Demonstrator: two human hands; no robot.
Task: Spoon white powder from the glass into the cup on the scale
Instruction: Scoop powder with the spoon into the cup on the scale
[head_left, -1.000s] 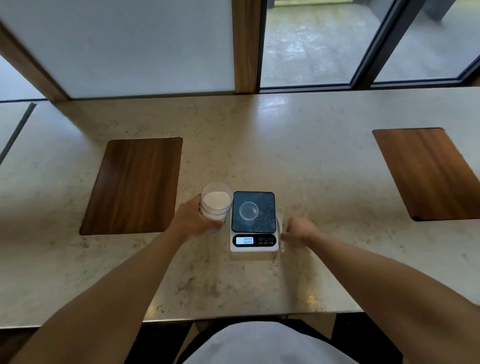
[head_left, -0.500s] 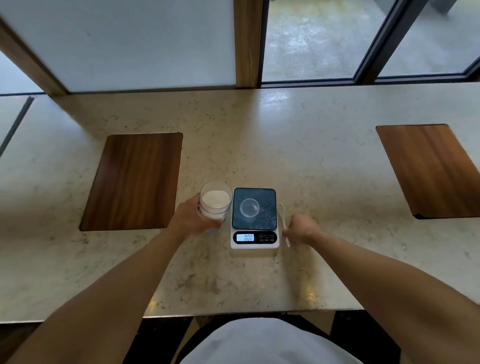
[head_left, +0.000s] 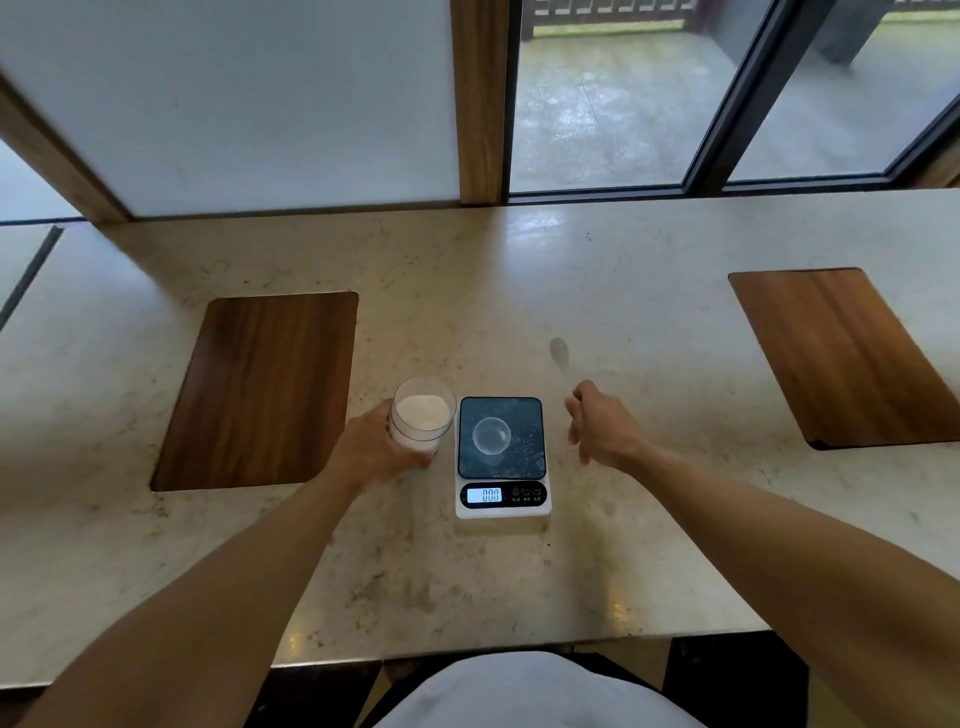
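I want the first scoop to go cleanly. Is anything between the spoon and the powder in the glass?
Nothing visible blocks it. The spoon, held raised in the right hand, has only the scale and its low cup between it and the glass, whose mouth is open. The left hand grips the glass's side only.

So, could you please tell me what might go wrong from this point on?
1. The spoon, raised in the right hand, must cross over the scale to the glass; powder could spill onto the platform, skewing the reading.
2. The small clear cup looks light; a knock may tip it.
3. The glass looks quite full, so digging could spill powder over its rim.
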